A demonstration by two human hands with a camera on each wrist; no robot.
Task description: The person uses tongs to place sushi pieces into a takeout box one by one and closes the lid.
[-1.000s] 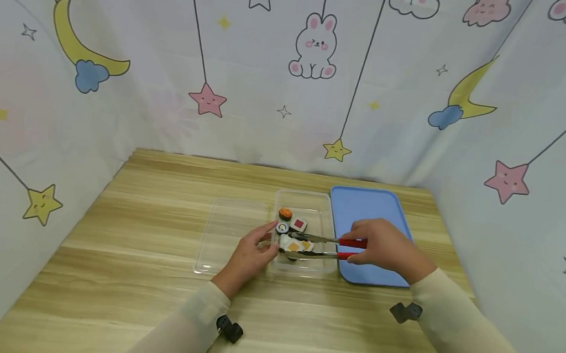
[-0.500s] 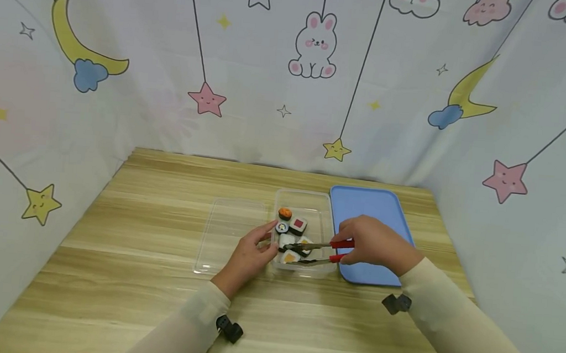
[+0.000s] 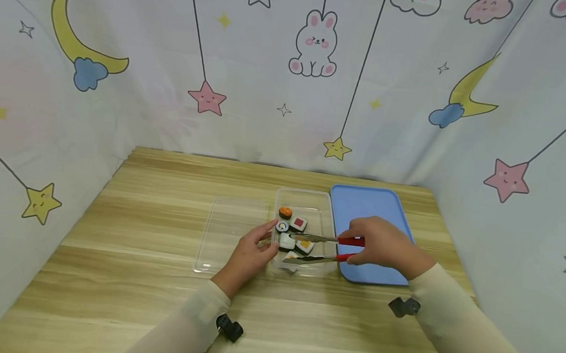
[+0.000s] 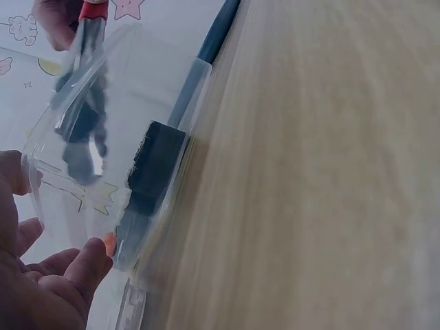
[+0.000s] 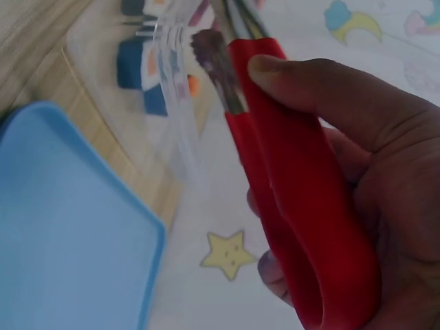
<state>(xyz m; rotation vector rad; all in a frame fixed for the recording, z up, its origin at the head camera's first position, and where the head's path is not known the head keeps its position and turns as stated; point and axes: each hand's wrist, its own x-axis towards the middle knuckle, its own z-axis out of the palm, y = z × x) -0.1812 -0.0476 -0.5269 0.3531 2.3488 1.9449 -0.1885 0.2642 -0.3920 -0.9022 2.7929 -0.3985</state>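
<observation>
My right hand (image 3: 387, 245) grips red-handled metal tongs (image 5: 275, 185) above the clear plastic box (image 3: 311, 201). The tongs' two arms stand apart, with nothing pinched between their tips. Toy sushi pieces lie inside along the box's left side: an orange-topped one (image 3: 285, 212), a small round roll (image 3: 282, 226), a red-centred roll (image 3: 298, 223), a white one (image 3: 286, 241) and a yellow-centred one (image 3: 304, 246). Another piece (image 3: 291, 256) at the near end is partly hidden under the lower tong arm. My left hand (image 3: 251, 254) touches the box's left wall with spread thumb and fingers.
A blue tray (image 3: 360, 205) lies right of the box, partly under my right hand. Left of the box a clear lid (image 3: 231, 222) lies flat on the wooden table (image 3: 154, 294). A printed curtain (image 3: 246, 135) stands behind and at both sides.
A yellow-centred sushi piece, between the tong arms a second ago, now lies at the box's near end. The tongs dipped and shifted left, then came back right and spread. The left hand stayed put.
</observation>
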